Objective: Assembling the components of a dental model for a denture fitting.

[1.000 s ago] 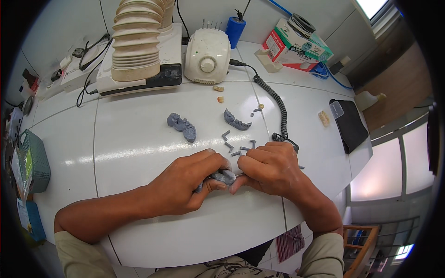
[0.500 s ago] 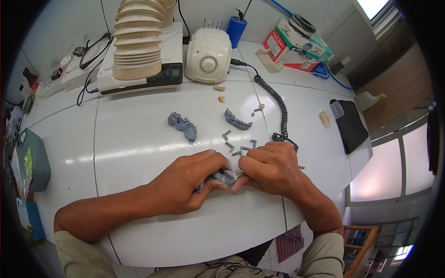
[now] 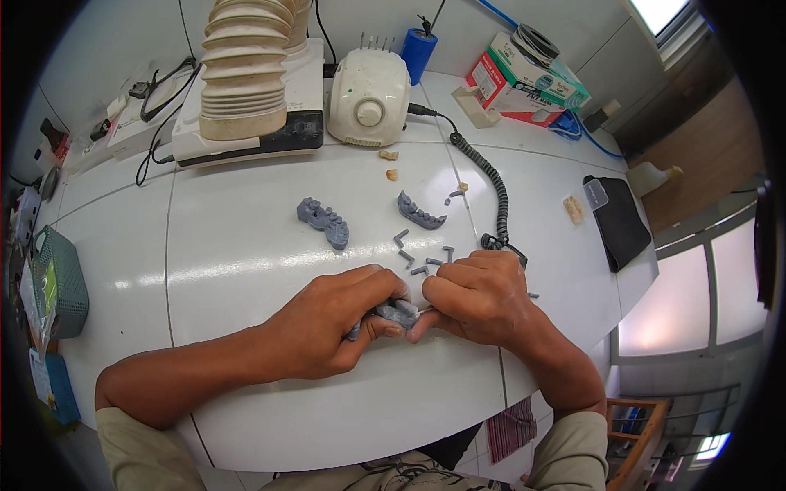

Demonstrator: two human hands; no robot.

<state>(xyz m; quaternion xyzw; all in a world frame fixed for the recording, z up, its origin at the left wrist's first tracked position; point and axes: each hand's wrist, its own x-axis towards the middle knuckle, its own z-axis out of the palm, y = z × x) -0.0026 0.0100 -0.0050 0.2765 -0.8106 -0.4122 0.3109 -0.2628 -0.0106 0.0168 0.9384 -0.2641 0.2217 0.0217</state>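
Note:
My left hand (image 3: 344, 315) is closed around a grey dental model (image 3: 399, 315), whose dusty right end sticks out between thumb and fingers. The rest of that model is mostly hidden in my grip. My right hand (image 3: 479, 296) is curled around a dental handpiece, its body covered by the fingers; the black end of its cable (image 3: 514, 254) shows behind the knuckles. A thin tip at the right fingertips meets the model's edge. Beyond my hands lie two more grey dental models, a thick one (image 3: 323, 222) and a curved arch (image 3: 421, 213).
Several small grey angled pins (image 3: 407, 259) lie just beyond my hands. A coiled cord (image 3: 485, 168) runs back to a white control unit (image 3: 368, 98). A ribbed hose (image 3: 243, 74) stands at the back left; tooth-coloured pieces (image 3: 573, 209) and a black pouch (image 3: 616, 222) lie right.

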